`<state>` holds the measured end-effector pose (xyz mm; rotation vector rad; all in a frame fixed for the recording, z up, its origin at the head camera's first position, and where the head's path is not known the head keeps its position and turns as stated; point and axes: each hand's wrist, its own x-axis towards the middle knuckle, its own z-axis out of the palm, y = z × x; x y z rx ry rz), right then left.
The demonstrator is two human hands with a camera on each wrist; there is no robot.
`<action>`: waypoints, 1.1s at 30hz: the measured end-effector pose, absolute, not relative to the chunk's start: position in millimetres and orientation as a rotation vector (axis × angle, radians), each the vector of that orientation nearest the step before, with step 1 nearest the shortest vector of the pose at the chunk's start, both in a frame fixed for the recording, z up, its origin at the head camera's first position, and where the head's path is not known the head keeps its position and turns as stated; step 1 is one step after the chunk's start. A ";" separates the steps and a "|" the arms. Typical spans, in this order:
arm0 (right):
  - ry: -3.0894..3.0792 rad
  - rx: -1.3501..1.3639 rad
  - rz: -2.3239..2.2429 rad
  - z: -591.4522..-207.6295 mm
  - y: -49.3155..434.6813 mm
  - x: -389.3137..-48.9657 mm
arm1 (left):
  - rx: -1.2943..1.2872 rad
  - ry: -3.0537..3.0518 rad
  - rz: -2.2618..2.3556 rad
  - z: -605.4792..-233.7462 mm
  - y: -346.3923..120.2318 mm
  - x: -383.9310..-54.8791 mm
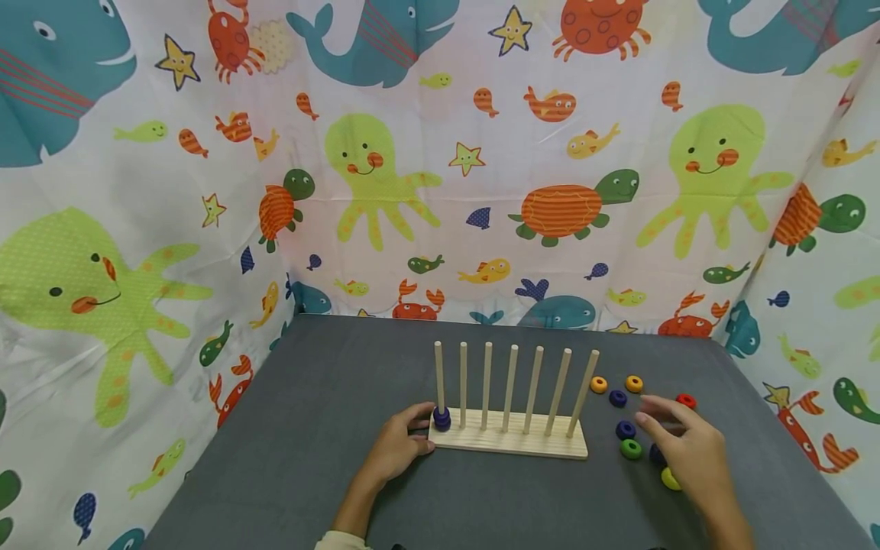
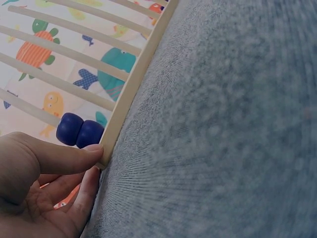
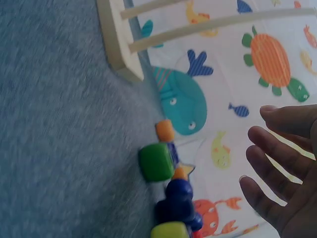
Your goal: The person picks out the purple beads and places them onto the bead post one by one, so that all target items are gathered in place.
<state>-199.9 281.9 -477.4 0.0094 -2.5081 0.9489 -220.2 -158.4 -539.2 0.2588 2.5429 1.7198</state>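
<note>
A pale wooden peg board (image 1: 509, 441) with a row of several upright pegs stands on the grey table. Two dark blue rings (image 1: 441, 418) are stacked at the foot of its leftmost peg. My left hand (image 1: 395, 449) holds the board's left end, the thumb (image 2: 84, 157) pressing its edge just beside those rings. Over loose coloured rings on the right hovers my right hand (image 1: 694, 454), fingers apart and nothing between them. Nearest to it are a green ring (image 1: 631, 449), a blue ring (image 1: 626, 430) and a yellow ring (image 1: 671, 480), partly covered by the hand.
Farther back on the right lie two orange rings (image 1: 634, 383), another blue ring (image 1: 617, 398) and a red ring (image 1: 686, 400). A white cloth (image 1: 412, 176) printed with sea animals hangs behind and along both sides of the grey table (image 1: 309, 397).
</note>
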 end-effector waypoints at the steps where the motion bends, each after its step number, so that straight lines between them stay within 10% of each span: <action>1: -2.523 -0.003 0.941 -478.8 284.6 -199.7 | 0.260 2.541 1.722 -539.1 -158.5 -220.2; 33: -3.007 -0.240 1.050 -504.7 333.9 -215.8 | 0.262 2.524 1.731 -539.6 -157.1 -219.7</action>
